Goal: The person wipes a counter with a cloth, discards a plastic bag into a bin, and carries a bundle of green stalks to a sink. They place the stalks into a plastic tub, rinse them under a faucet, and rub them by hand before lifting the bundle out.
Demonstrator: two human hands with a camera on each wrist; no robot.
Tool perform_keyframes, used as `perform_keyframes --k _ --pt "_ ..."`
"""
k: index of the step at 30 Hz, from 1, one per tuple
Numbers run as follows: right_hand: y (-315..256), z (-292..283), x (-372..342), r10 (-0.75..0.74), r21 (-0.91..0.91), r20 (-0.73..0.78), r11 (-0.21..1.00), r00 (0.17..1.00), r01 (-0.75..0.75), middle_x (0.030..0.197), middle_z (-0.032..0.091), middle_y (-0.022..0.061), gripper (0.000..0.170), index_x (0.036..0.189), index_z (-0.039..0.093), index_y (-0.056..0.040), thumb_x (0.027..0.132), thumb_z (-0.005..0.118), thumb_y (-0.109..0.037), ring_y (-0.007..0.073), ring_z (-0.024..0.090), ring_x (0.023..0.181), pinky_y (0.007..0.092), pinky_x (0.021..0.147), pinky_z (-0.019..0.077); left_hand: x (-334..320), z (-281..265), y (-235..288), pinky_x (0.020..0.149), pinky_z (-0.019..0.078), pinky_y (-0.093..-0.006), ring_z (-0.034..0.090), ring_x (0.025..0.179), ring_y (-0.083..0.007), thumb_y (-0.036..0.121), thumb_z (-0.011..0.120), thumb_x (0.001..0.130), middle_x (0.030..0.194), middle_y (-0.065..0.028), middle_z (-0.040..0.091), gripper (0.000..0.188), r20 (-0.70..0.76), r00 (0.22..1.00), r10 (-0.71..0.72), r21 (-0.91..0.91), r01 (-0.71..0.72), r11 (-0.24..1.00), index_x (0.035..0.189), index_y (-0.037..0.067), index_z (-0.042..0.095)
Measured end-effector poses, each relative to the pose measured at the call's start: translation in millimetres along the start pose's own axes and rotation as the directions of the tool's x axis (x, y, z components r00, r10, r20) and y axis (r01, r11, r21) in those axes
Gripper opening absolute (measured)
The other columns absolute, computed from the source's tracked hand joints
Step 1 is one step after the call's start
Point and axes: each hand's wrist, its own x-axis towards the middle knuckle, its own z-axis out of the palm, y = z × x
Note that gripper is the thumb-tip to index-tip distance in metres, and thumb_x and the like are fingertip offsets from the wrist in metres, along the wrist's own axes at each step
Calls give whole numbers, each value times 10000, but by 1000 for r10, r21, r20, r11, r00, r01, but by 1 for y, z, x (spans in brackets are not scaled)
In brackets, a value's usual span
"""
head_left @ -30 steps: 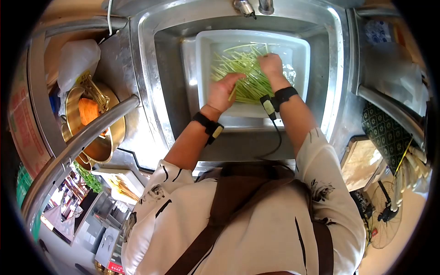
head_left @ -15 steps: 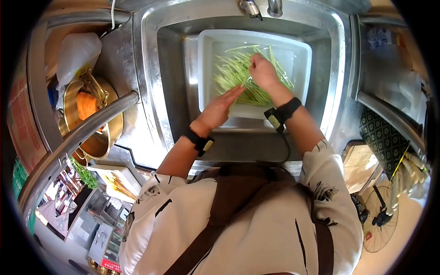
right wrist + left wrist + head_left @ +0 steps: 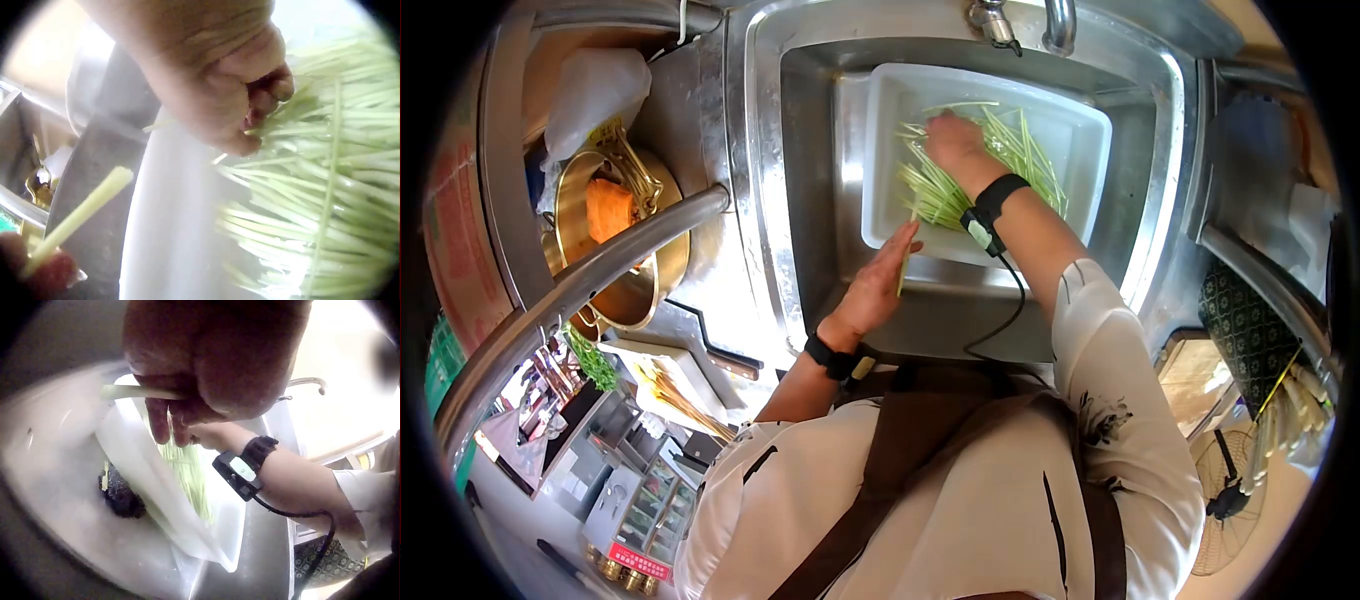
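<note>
A white plastic tub (image 3: 880, 170) stands in the steel sink, holding a heap of long thin pale-green stalks (image 3: 1030, 160) in water. My left hand (image 3: 875, 285) is outside the tub's near left corner, holding one stalk between thumb and fingers; the cut end of this held stalk (image 3: 94, 209) points up in the right wrist view. Over the left side of the heap, my right hand (image 3: 956, 145) has its fingers curled down at the stalk ends. In the right wrist view its thumb and fingertips pinch in among them.
A faucet (image 3: 997, 25) hangs at the sink's back edge. In the left wrist view a dark drain strainer (image 3: 122, 497) lies in the sink bottom beside the tub. To the left are a brass-coloured pot (image 3: 670, 250), a steel rail (image 3: 650, 240) and a cleaver (image 3: 725, 360); a cutting board (image 3: 1195, 375) sits right.
My right hand has moved left across the heap. The left hand has drawn back from the stalks, over the tub's near edge, with one stalk in it. The head view has shifted slightly.
</note>
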Motion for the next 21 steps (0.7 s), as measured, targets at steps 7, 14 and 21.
perform_keyframes --k 7,14,21 --pt "4 -22 -17 -85 364 -306 910 948 199 1009 586 118 218 918 628 -127 837 480 -266 298 592 878 400 731 488 0 0 -8 991 335 -357 404 1229 -267 -128 289 802 1432 -109 233 640 -21 1000 -14 -391 4 921 1400 86 216" --pt "29 -47 -7 -106 -39 -290 994 951 99 890 639 147 193 915 604 -68 815 460 -148 314 619 814 410 713 495 17 9 -26 973 352 -377 351 1262 -280 -78 326 787 1436 -123 211 618 -78 965 -252 -683 132 718 1385 13 199" --pt "42 -38 8 -19 -151 -72 988 997 8 915 645 138 196 910 605 -66 796 449 -95 281 629 860 386 704 500 44 33 -29 937 389 -419 389 1209 -294 -53 356 808 1331 -162 298 428 -129 844 -521 -775 241 583 1233 -89 325"
